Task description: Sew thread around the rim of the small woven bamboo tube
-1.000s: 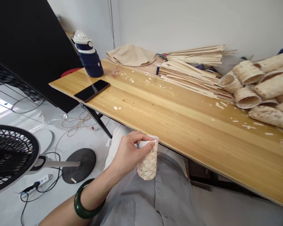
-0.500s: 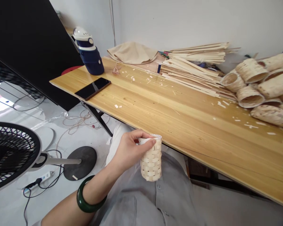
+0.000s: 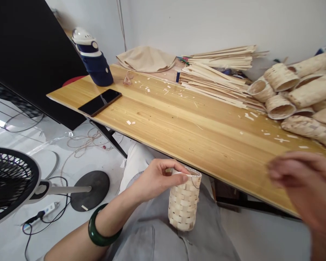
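My left hand [image 3: 159, 178] pinches the rim of a small woven basket [image 3: 183, 204], thumb outside and fingers at the opening. The basket is a pale cylinder of flat wood strips, held nearly upright over my lap. Stitching runs along its rim, and a thin dark thread [image 3: 195, 186] curves down from there. Off to the right, apart from the basket, my right hand [image 3: 306, 181] is raised over the table's front edge. It is blurred, with its fingers drawn together; whatever sits between them cannot be made out.
On the wooden table [image 3: 157, 127] lie a phone [image 3: 100, 102], a blue and white bottle [image 3: 93, 59], wood strips [image 3: 214, 81], scattered chips and a pile of woven tubes [image 3: 282, 78]. A fan [image 3: 11, 185] stands at left, cables [image 3: 46, 214] on the floor.
My right hand has come into view from the right. The basket and my left hand have shifted slightly right and down in the picture; the view has also moved a little.
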A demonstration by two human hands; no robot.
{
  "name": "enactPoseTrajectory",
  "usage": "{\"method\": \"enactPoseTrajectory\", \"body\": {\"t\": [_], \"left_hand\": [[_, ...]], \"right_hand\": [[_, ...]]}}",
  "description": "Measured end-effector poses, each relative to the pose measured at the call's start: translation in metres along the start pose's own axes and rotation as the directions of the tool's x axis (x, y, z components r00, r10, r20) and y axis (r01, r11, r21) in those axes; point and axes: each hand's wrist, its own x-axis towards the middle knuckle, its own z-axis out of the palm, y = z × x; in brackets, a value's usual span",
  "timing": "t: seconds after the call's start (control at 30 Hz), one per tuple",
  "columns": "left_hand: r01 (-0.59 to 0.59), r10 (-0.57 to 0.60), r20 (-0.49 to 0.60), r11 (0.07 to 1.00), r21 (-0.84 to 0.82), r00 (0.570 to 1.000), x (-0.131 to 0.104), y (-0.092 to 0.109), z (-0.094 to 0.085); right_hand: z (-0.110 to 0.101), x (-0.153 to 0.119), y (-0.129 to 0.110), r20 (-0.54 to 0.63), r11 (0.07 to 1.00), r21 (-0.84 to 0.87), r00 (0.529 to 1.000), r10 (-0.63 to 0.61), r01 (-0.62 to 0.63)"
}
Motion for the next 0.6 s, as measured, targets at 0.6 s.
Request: {"method": "enactPoseTrajectory", "body": {"t": [0.6], "left_hand": [[-0.105,0.098,0.079,0.989,0.101,0.992,0.0,-0.001,-0.009]], "right_hand": [[0.069,0.015,-0.047,0.631,0.995,0.093,0.771,-0.087,0.037]]}}
